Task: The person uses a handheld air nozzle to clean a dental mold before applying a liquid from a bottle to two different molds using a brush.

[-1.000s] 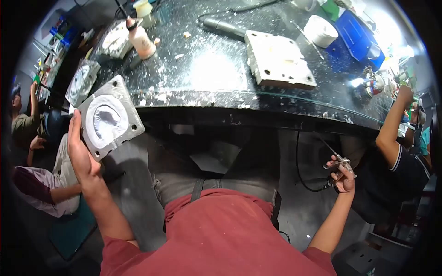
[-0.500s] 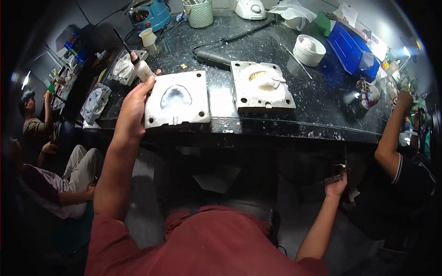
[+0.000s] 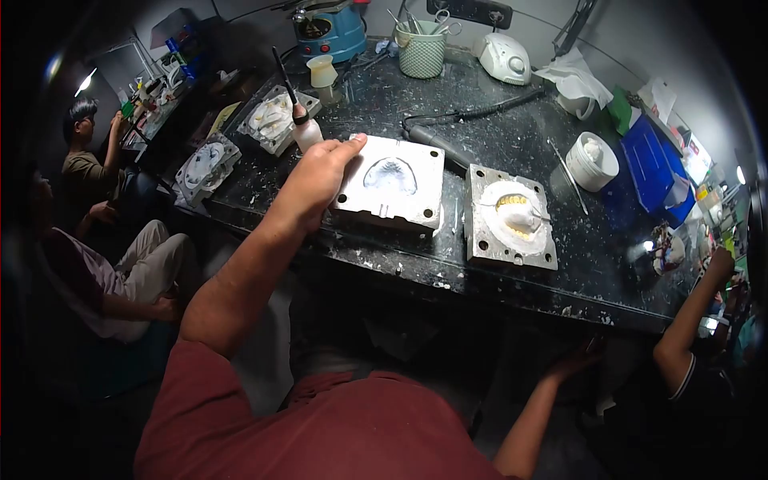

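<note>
My left hand (image 3: 324, 178) grips the left edge of a dental flask half (image 3: 428, 182) filled with white plaster. A shiny dark horseshoe-shaped imprint (image 3: 390, 178) lies in its middle. Whether the flask half rests fully on the bench cannot be made out. To its right is a second flask half (image 3: 484, 204), with a row of yellowish teeth (image 3: 513, 200) set in its plaster. Low at the right, my right hand (image 3: 574, 360) is in shadow by the bench's underside. Its fingers are too dark to read.
A bottle with a brush (image 3: 307, 132) stands behind my left hand. More plaster-filled flasks (image 3: 272, 120) lie left. Behind are a handpiece (image 3: 438, 146) with its cord, a tool basket (image 3: 422, 56) and a white tub (image 3: 593, 164). Other people sit at both sides.
The view has turned, so the bench appears shifted and tilted. My left hand still holds the flask half, which now looks flatter. My right hand, which had a small metal object, has moved into shadow.
</note>
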Tool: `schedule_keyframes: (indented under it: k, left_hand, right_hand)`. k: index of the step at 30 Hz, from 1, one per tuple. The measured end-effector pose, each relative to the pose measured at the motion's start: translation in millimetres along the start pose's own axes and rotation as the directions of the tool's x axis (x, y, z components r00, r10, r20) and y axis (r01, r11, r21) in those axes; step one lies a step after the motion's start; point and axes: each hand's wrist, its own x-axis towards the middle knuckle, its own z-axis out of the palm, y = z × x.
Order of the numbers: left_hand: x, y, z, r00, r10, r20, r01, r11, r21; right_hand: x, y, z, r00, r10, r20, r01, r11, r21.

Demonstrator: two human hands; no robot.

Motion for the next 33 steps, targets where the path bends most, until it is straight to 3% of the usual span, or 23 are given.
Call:
schedule_keyframes:
  k: [2, 3, 5, 7, 8, 10, 11, 13, 15, 16, 18, 20, 22, 23, 24, 25, 27, 29, 30, 33]
  left_hand:
    - [-8.6, 1.0, -5.0, 0.997, 0.012, 0.073, -0.016, 0.998, 0.060]
    - [-13.2, -0.3, -9.7, 0.995, 0.031, 0.099, -0.039, 0.996, 0.080]
    - [-25.3, 2.0, -18.9, 0.993, 0.097, 0.062, -0.107, 0.977, 0.184]
    - [-41.6, 5.0, -26.4, 0.985, 0.171, -0.016, -0.166, 0.971, 0.175]
    - [-48.2, 6.6, -30.4, 0.967, 0.239, -0.082, -0.222, 0.959, 0.176]
    - [-37.9, -6.9, -48.2, 0.851, 0.458, -0.258, -0.346, 0.857, 0.383]
    - [-21.5, -20.1, -57.6, 0.751, 0.584, -0.308, -0.375, 0.761, 0.529]
    - [-12.0, -15.3, -53.2, 0.765, 0.561, -0.318, -0.318, 0.757, 0.570]
    - [7.5, -23.3, -55.4, 0.765, 0.609, -0.209, -0.276, 0.603, 0.749]
    - [18.2, -28.9, -54.8, 0.714, 0.665, -0.218, -0.314, 0.583, 0.750]
    - [24.2, -27.4, -53.8, 0.714, 0.660, -0.233, -0.349, 0.624, 0.699]
    - [21.3, -22.0, -52.6, 0.699, 0.672, -0.247, -0.376, 0.638, 0.672]
    - [1.8, -8.7, -54.0, 0.800, 0.552, -0.233, -0.414, 0.790, 0.452]
    - [-6.5, -8.7, -57.3, 0.802, 0.553, -0.228, -0.420, 0.792, 0.443]
    - [-15.1, -10.8, -62.0, 0.752, 0.607, -0.257, -0.466, 0.765, 0.443]
    - [-23.0, -14.1, -66.3, 0.697, 0.657, -0.289, -0.510, 0.737, 0.444]
    - [-41.4, -21.6, -73.9, 0.703, 0.655, -0.278, -0.534, 0.743, 0.404]
    - [-66.5, -15.9, -73.9, 0.772, 0.586, -0.244, -0.470, 0.786, 0.401]
    - [-75.6, -16.5, -72.5, 0.774, 0.585, -0.243, -0.469, 0.787, 0.400]
    - [-100.2, -14.8, -66.9, 0.832, 0.525, -0.181, -0.483, 0.845, 0.230]
  right_hand:
    - [4.6, 47.4, -11.1, 0.941, -0.317, -0.121, 0.331, 0.935, 0.127]
    - [7.7, 27.7, -10.5, 0.936, -0.331, -0.118, 0.345, 0.928, 0.140]
    - [-4.8, -66.3, -19.4, 0.873, -0.486, -0.039, 0.462, 0.850, -0.252]
    - [-4.0, -122.1, -6.4, 0.748, -0.663, 0.027, 0.654, 0.744, 0.133]
    - [-7.6, -151.9, 3.8, 0.723, -0.680, 0.120, 0.638, 0.724, 0.262]
    - [-14.2, -212.5, 26.4, 0.595, -0.681, 0.427, 0.605, 0.729, 0.319]
    - [-8.2, -241.9, 45.3, 0.409, -0.691, 0.596, 0.646, 0.681, 0.346]
    - [-12.3, -298.2, 89.5, 0.045, -0.639, 0.768, 0.745, 0.534, 0.401]
    - [-43.1, -324.7, 125.0, -0.129, -0.618, 0.775, 0.721, 0.478, 0.501]
    - [-61.8, -347.0, 137.5, -0.240, -0.583, 0.777, 0.757, 0.389, 0.526]
    - [-80.9, -360.0, 171.9, -0.346, -0.466, 0.814, 0.776, 0.346, 0.528]
    - [-86.9, -353.8, 219.5, -0.397, -0.383, 0.834, 0.838, 0.219, 0.500]
    - [-86.3, -352.5, 259.9, -0.443, -0.213, 0.871, 0.808, 0.326, 0.490]
    - [-86.6, -354.8, 271.9, -0.473, -0.105, 0.875, 0.779, 0.415, 0.470]
    - [-90.1, -351.2, 276.9, -0.464, -0.098, 0.880, 0.786, 0.411, 0.461]
    - [-94.8, -347.8, 282.3, -0.437, -0.169, 0.884, 0.806, 0.363, 0.468]
    - [-109.0, -348.5, 291.4, -0.374, -0.258, 0.891, 0.841, 0.310, 0.443]
    - [-124.9, -352.0, 308.1, -0.272, -0.172, 0.947, 0.905, 0.290, 0.312]
    - [-128.5, -353.4, 308.4, -0.271, -0.170, 0.947, 0.905, 0.291, 0.311]
    - [-126.9, -373.3, 290.0, -0.129, -0.213, 0.968, 0.916, 0.349, 0.199]
